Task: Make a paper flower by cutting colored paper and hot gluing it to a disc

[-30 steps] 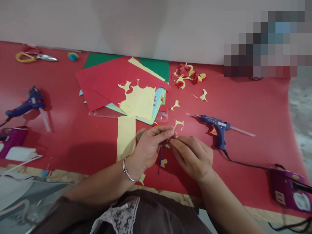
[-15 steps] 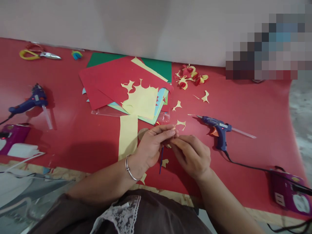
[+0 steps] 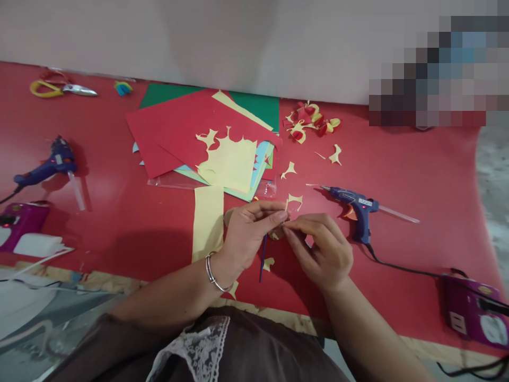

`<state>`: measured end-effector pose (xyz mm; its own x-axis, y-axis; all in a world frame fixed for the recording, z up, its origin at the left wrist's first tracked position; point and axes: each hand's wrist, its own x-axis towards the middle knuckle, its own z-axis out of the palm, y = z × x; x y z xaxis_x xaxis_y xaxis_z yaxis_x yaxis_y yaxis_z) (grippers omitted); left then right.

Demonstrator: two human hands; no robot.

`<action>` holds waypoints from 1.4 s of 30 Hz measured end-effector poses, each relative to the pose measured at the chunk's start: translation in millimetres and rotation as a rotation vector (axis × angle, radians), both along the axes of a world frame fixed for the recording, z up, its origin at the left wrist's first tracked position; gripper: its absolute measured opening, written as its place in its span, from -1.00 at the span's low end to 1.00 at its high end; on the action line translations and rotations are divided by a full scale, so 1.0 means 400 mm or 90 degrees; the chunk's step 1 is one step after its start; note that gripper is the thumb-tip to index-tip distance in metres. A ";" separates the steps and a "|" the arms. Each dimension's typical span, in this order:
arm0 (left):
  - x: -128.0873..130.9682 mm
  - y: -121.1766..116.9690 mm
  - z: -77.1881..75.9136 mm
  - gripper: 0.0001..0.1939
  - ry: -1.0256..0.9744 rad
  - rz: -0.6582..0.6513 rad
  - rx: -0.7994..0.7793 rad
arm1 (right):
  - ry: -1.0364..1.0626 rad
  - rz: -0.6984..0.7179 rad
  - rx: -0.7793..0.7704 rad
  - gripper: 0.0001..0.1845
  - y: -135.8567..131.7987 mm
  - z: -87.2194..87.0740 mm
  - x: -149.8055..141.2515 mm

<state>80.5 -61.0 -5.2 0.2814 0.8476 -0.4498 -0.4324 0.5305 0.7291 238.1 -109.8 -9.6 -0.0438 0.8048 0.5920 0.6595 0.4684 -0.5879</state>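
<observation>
My left hand (image 3: 247,231) is closed in a pinch, with a small yellow paper piece (image 3: 287,205) standing out at its fingertips. Thumb and forefinger of my right hand (image 3: 324,249) meet just beside it; whatever they pinch is too small to make out. Under the hands, a round beige piece (image 3: 275,234) shows in part, and another is mostly covered by the left hand. A thin blue stick (image 3: 262,260) points down from below the left palm. Yellow paper scraps (image 3: 269,264) lie close by, and a yellow paper strip (image 3: 208,223) runs left of the left wrist.
A blue glue gun (image 3: 358,207) lies to the right, its cord running to a purple box (image 3: 473,310). Another glue gun (image 3: 55,162) and scissors (image 3: 63,88) are on the left. Coloured paper sheets (image 3: 167,127) and cut red and yellow petals (image 3: 312,123) lie farther back.
My right hand has shifted slightly right, and its fingertips have drawn a little away from the left ones. The yellow piece at the left fingertips now stands more upright.
</observation>
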 end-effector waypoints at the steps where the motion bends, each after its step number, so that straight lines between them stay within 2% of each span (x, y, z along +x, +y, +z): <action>1: -0.001 -0.001 0.000 -0.64 0.003 -0.013 0.007 | 0.025 -0.010 -0.012 -0.85 0.001 0.000 0.001; 5: -0.001 -0.005 0.001 -0.66 0.003 -0.052 0.026 | 0.106 -0.058 -0.072 -0.92 0.008 -0.005 0.008; 10: 0.004 -0.007 -0.006 -0.64 0.004 -0.060 0.026 | 0.233 -0.081 -0.182 -0.99 0.012 -0.015 0.015; 18: 0.009 -0.011 -0.019 -0.64 -0.046 -0.070 -0.030 | 0.417 -0.059 -0.297 -0.88 0.013 -0.021 0.015; 24: 0.012 -0.013 -0.020 -0.67 -0.067 -0.076 -0.019 | 0.535 -0.051 -0.357 -0.78 0.019 -0.024 0.014; 32: 0.008 -0.015 -0.023 -0.70 -0.078 -0.086 -0.035 | 0.556 -0.043 -0.414 -0.73 0.012 -0.022 0.017; 42: 0.009 -0.013 -0.015 -0.67 -0.073 -0.112 -0.034 | 0.570 -0.031 -0.396 -0.78 0.015 -0.023 0.019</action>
